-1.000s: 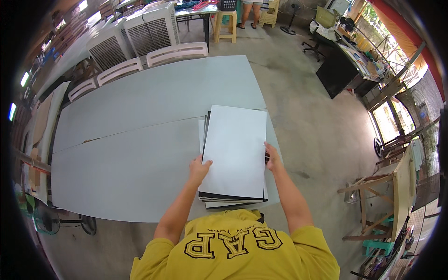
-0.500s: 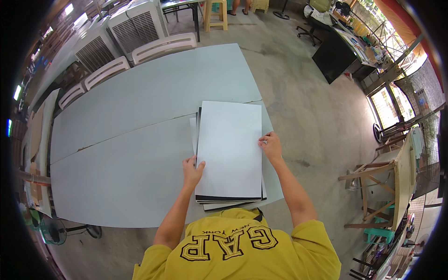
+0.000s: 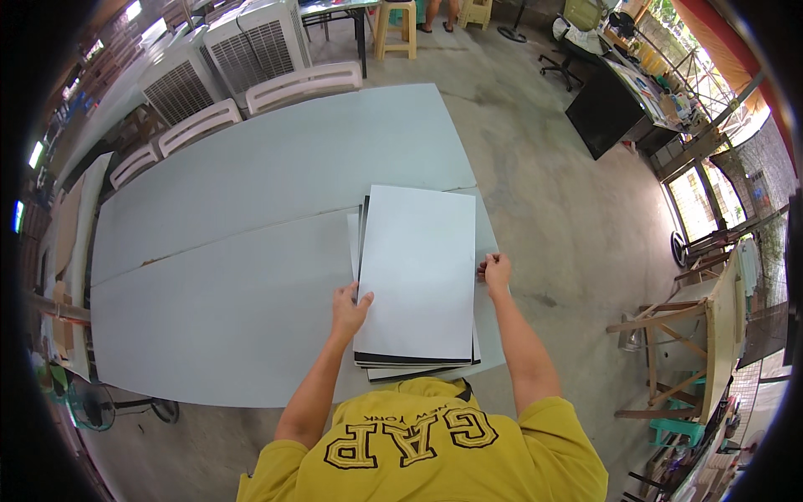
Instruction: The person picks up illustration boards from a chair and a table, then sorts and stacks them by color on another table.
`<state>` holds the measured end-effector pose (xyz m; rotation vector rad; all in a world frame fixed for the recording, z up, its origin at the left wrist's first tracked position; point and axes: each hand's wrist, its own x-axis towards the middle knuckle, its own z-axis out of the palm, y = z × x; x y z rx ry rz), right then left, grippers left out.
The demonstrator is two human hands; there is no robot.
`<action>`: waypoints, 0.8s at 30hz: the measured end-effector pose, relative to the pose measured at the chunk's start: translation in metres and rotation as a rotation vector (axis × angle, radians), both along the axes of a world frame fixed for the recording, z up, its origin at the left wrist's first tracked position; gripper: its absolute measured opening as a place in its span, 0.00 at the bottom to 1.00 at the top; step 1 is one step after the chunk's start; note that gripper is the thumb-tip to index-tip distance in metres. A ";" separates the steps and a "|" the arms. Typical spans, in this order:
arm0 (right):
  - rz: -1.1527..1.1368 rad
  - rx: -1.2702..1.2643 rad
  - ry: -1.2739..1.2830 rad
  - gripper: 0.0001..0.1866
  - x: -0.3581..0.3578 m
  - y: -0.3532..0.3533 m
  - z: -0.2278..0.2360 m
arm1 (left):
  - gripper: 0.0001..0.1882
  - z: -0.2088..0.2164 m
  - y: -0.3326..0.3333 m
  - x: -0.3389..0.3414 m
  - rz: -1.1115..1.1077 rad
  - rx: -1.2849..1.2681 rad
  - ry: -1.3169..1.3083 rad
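Stack (image 3: 410,361) of sheets sits at the near right of our worktop (image 3: 209,318), a white sheet (image 3: 418,272) on top, dark and pale edges showing below it on the left and near sides. Our right hand (image 3: 495,269) has just come away from the sheet's right edge and now hangs just beside it, fingers curled; whether they pinch anything, we cannot tell. Our left hand (image 3: 350,311) stays at the left edge, thumb over the sheet, its grip unclear. That leaves, we judge, only the left side steadied.
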<state>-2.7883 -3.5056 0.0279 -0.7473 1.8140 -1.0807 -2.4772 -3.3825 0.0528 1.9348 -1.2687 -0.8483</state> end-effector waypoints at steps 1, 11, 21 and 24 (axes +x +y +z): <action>0.041 -0.021 0.010 0.05 -0.005 0.000 -0.001 | 0.26 0.000 -0.001 -0.002 -0.012 -0.002 0.002; 0.245 0.119 0.170 0.08 -0.012 0.003 0.014 | 0.24 0.007 -0.006 -0.006 -0.020 -0.030 -0.040; 0.299 -0.101 0.213 0.09 0.010 0.030 0.042 | 0.23 0.006 -0.009 -0.005 0.043 0.003 0.083; 0.313 -0.234 0.213 0.10 0.029 0.031 0.045 | 0.23 -0.002 -0.010 0.011 0.170 0.073 0.138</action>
